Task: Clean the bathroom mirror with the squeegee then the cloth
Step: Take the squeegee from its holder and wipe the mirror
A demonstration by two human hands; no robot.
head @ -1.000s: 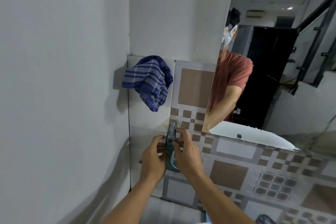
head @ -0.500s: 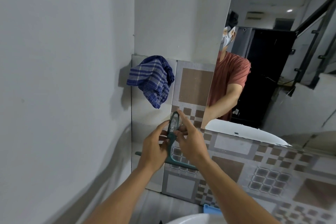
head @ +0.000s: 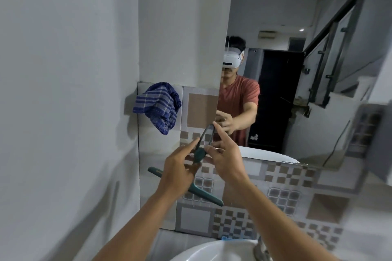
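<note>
Both hands hold a dark green squeegee [head: 199, 154] in front of the tiled wall, just left of the mirror [head: 297, 70]. My left hand [head: 178, 174] grips the lower handle, and the blade runs slantwise below it. My right hand [head: 224, 154] pinches the looped top of the handle with its fingertips. A blue checked cloth [head: 158, 106] hangs on the wall at upper left, apart from both hands. The mirror reflects a person in a red shirt.
A white wall [head: 63, 91] stands close on the left. The white sink rim [head: 212, 250] shows at the bottom edge with a tap [head: 262, 250] to its right. Patterned brown and grey tiles [head: 275, 193] cover the wall under the mirror.
Both hands have lifted the squeegee up and away from the wall. The blade, hidden behind my hands a second ago, now shows below them. The view has pulled back, so the sink shows.
</note>
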